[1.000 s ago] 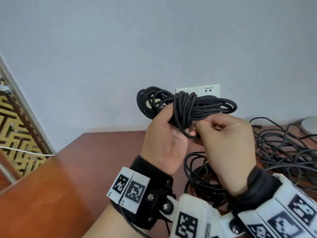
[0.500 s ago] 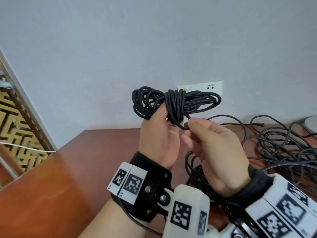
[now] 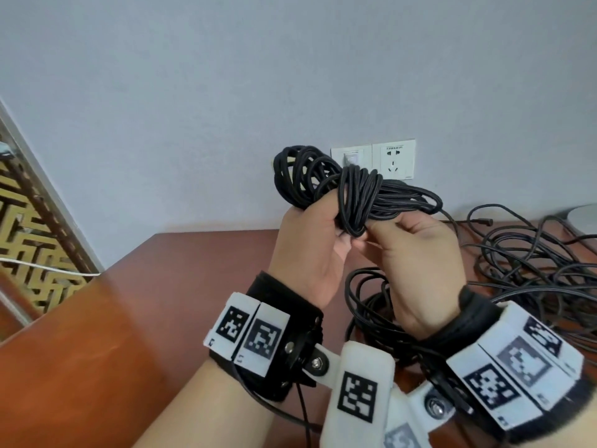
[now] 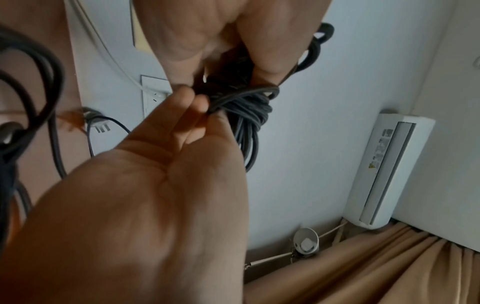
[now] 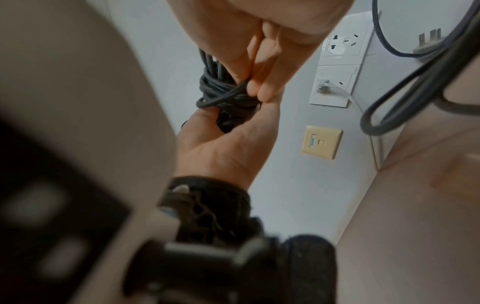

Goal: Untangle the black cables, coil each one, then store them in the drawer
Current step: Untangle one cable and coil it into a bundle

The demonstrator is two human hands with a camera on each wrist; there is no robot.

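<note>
A black cable coiled into a bundle (image 3: pixel 355 192) is held up in front of the wall, with several turns wrapped round its middle. My left hand (image 3: pixel 323 221) grips the bundle at that wrapped waist, thumb up against it. My right hand (image 3: pixel 371 229) pinches the wrapping strand just below the waist; the right wrist view shows its fingertips (image 5: pixel 249 86) closed on that strand. A tangle of loose black cables (image 3: pixel 533 270) lies on the table to the right, and more loops (image 3: pixel 371 305) lie under my hands. No drawer is in view.
The reddish-brown table (image 3: pixel 161 318) runs to the wall. Wall sockets (image 3: pixel 392 160) sit behind the bundle. A gold lattice screen (image 3: pixel 29 227) and a white cord (image 3: pixel 48 268) are at the left. A pale round object (image 3: pixel 581 218) sits at the far right.
My right hand has carried the free strand round the bundle's waist and come back under it. The slack loop that trailed out to the right has drawn in. Both hands sit slightly further right.
</note>
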